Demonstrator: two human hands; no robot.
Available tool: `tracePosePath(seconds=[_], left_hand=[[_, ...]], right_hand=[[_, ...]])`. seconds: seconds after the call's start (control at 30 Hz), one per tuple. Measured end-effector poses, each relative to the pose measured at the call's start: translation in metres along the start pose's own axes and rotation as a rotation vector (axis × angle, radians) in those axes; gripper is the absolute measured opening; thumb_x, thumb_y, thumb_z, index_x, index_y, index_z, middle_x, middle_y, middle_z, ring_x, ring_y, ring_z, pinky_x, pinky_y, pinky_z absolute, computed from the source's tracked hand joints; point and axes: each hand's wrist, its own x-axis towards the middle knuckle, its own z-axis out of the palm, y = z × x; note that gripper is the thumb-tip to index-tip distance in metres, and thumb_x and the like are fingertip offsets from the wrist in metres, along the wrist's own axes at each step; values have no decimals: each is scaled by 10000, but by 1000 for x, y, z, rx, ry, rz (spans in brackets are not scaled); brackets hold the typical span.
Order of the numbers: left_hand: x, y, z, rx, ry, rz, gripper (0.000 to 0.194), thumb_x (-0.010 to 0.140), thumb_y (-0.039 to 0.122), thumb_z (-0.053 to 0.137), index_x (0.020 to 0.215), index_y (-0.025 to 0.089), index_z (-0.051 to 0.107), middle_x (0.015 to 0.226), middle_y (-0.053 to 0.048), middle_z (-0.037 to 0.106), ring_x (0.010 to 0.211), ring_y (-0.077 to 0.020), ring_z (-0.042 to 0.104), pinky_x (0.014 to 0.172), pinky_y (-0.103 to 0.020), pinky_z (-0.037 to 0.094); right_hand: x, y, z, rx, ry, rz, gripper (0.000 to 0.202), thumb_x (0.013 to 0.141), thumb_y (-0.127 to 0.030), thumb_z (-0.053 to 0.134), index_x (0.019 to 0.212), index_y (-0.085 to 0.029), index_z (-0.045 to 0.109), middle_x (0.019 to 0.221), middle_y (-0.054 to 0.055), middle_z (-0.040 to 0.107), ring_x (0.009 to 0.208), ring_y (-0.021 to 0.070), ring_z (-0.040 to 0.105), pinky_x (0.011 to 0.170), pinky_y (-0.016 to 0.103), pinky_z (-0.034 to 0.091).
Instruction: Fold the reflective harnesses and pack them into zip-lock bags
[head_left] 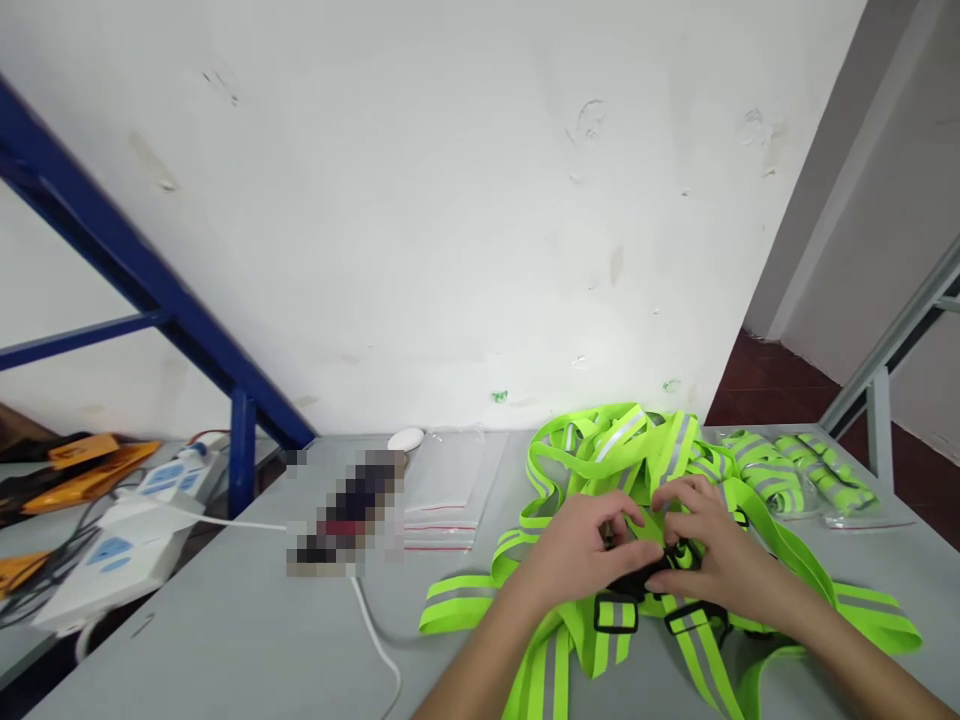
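A tangle of neon-green straps with grey reflective stripes (547, 670) lies over the right half of the grey table. My left hand (592, 545) is closed on a black piece among the straps, thumb pointing right. Close beside it on the right, my right hand (705, 550) has its fingers curled and pinches small black parts of the same bundle. Below the hands, a black buckle (616, 614) sits on one strap, and another black buckle (686, 618) hangs a little to the right. The fingers partly hide the black pieces between them.
Clear zip bags (442, 490) and a round white object (406, 439) lie left of the straps, beside a blurred item with a white cable (371, 620). Bagged green straps (825, 475) lie at the right. Power strips (112, 560) and a blue frame (180, 310) stand left.
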Motion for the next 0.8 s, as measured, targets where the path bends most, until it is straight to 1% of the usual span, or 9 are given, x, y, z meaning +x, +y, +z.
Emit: tracePosePath(seconds=[0.1, 0.2, 0.27, 0.33, 0.43, 0.53, 0.67, 0.73, 0.8], left_hand=[[-9, 3, -16, 132, -129, 37, 370, 558, 426, 808, 879, 270, 706, 727, 14, 658, 612, -176, 565, 505, -229, 361], [-24, 3, -36, 120, -197, -105, 179, 645, 381, 725, 771, 256, 699, 657, 12, 648, 559, -189, 595, 484, -239, 388], [-35, 3, -54, 68, -186, -212, 173, 718, 404, 666, 745, 236, 693, 650, 1, 638, 524, -186, 595, 461, -246, 394], [-44, 3, -75, 44, -80, -199, 211, 742, 425, 661, 690, 221, 674, 655, -9, 633, 557, -187, 597, 497, -256, 419], [-49, 2, -103, 22, 232, -45, 256, 680, 411, 734, 592, 213, 598, 641, -13, 623, 697, -199, 607, 623, -270, 457], [-37, -1, -120, 6, 561, 1, 303, 695, 464, 695, 607, 217, 543, 603, 0, 578, 673, -183, 571, 606, -264, 436], [-6, -7, -111, 214, 875, -74, 345, 831, 492, 508, 627, 213, 518, 590, -8, 523, 626, -186, 501, 567, -275, 384], [4, -9, -91, 302, 938, -73, 259, 817, 425, 542, 687, 205, 581, 764, -56, 604, 818, -239, 535, 673, -313, 407], [3, -11, -64, 370, 925, -27, 174, 802, 374, 580, 808, 211, 642, 1013, -87, 624, 1017, -277, 506, 790, -347, 401]], right_hand=[[1, -7, -19, -70, 45, -50, 287, 763, -351, 756, 657, -228, 519, 1060, 52, 640, 1011, 267, 552, 821, 455, 517], [1, -3, -46, -74, 34, -45, 292, 796, -368, 722, 675, -228, 497, 1208, 62, 613, 1136, 290, 531, 896, 477, 499], [-1, 3, -65, -30, -4, 16, 303, 820, -385, 692, 684, -227, 472, 1277, 60, 586, 1104, 276, 577, 857, 445, 527], [-4, 8, -83, 30, -31, 91, 322, 831, -394, 675, 675, -226, 448, 1275, 56, 595, 1005, 252, 634, 780, 405, 552], [-8, 7, -102, 133, 1, 146, 340, 818, -392, 685, 654, -227, 437, 1166, 46, 657, 972, 253, 655, 756, 380, 549], [-11, -3, -107, 277, 29, 215, 315, 807, -400, 687, 671, -231, 458, 1008, 40, 700, 898, 246, 670, 695, 347, 545], [-11, -12, -85, 349, 68, 325, 316, 761, -409, 721, 687, -225, 475, 923, 27, 698, 840, 225, 653, 675, 323, 522], [-10, -9, -65, 374, 115, 393, 310, 746, -419, 725, 708, -222, 488, 911, 18, 694, 821, 216, 641, 681, 325, 509], [-9, -3, -42, 449, 156, 494, 310, 746, -444, 713, 723, -218, 503, 875, 11, 687, 782, 207, 634, 671, 324, 499]])
